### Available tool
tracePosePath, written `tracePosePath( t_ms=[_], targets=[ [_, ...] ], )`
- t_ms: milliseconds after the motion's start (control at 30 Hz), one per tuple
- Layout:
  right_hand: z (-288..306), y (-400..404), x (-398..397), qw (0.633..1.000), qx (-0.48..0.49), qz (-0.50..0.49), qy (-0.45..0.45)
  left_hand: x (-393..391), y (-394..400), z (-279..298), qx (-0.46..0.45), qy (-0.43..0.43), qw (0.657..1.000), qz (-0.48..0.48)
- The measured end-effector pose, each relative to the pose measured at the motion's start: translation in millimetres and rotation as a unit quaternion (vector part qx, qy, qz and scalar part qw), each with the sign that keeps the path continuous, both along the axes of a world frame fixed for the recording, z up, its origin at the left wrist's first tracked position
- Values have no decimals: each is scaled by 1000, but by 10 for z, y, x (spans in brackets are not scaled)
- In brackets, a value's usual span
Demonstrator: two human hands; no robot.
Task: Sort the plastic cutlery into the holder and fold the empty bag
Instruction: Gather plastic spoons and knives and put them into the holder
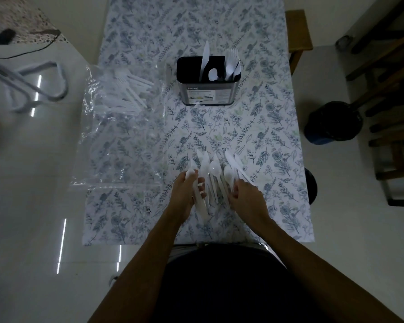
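Observation:
A metal holder [208, 95] with a black inside stands at the table's far middle, with a knife, spoons and forks upright in it. A clear plastic bag [117, 127] lies at the left, with several white forks and knives [128, 89] in its far end. Near the front edge lies a fan of white spoons and knives [216, 170]. My left hand [187, 194] grips a bundle of spoons. My right hand [247, 197] pinches the handle of a spoon at the pile's right side.
The narrow table [278, 141] has a floral cloth. A wooden bench end [297, 29] sits at the far right, a dark bin [331, 122] stands on the floor at the right, and wooden chairs are beyond it. A grey frame [28, 85] lies on the floor at the left.

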State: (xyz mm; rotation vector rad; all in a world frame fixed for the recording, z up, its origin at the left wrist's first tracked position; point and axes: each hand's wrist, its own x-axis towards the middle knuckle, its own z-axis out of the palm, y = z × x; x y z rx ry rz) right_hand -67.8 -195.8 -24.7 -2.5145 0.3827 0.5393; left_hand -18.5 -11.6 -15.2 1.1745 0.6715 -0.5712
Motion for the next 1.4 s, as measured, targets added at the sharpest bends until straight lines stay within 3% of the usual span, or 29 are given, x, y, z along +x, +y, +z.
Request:
tracePosePath(
  t_ms=[333, 533, 667, 800, 867, 967, 1067, 1167, 1333, 1400],
  targets=[
    [219, 92, -9, 996, 34, -41, -70, -70, -44, -40, -7, 7, 1000, -15],
    [376, 301, 21, 991, 83, 65, -82, -40, -77, -1, -14, -24, 999, -44],
    [398, 400, 29, 982, 137, 89, -98, -70, -75, -55, 85, -72, 993, -22],
    [155, 163, 80, 992, 51, 9, -115, -111, 55, -118, 126, -72, 989, 22],
    [15, 35, 91, 996, -22, 11, -84, -125, 106, -120, 128, -68, 989, 31],
    [-83, -22, 110, 998, -43, 25, -40, -130, 116, -115, 123, -71, 990, 20],
    [-60, -14, 132, 999, -22, 11, -30, -113, 87, -124, 102, -74, 992, 4],
    [69, 26, 127, 997, 31, 0, -77, -100, 13, -50, 72, -69, 995, -2],
    [405, 355, 105, 979, 158, 59, -117, -54, -63, -52, 16, -73, 997, -38],
    [420, 442, 96, 973, 182, 82, -118, -76, -80, -54, 37, -87, 995, -42]
  ],
)
